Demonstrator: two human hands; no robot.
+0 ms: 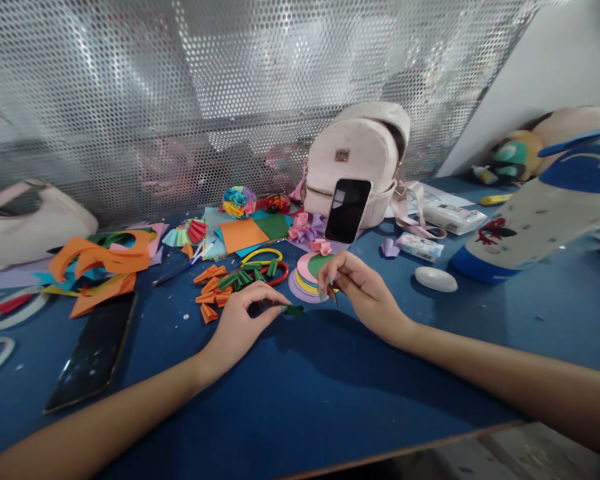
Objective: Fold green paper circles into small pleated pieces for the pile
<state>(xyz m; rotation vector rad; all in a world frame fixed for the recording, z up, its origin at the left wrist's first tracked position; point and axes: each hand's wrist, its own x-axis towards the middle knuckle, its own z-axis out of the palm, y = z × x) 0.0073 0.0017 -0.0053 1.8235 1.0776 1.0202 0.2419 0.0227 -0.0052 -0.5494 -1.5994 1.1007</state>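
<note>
My left hand (pixel 247 317) pinches a small folded dark green paper piece (pixel 295 311) just above the blue table. To its right, my right hand (pixel 363 287) is raised, its fingers closed together in a pinch. A thin dark tip shows below those fingers, too small to name. Beyond my hands lies a stack of round paper discs (pixel 304 288) in purple, yellow, pink and green. Left of the discs are folded green paper pieces (pixel 245 277) and folded orange paper pieces (pixel 211 288), beside scissors with red and yellow handles (pixel 278 272).
A white backpack (pixel 353 160) stands at the back with a phone (pixel 349 210) leaning on it. Another phone (pixel 95 353) lies at left near orange paper strips (pixel 100 257). On the right are a white oval object (pixel 436 279) and a large bottle (pixel 525 220).
</note>
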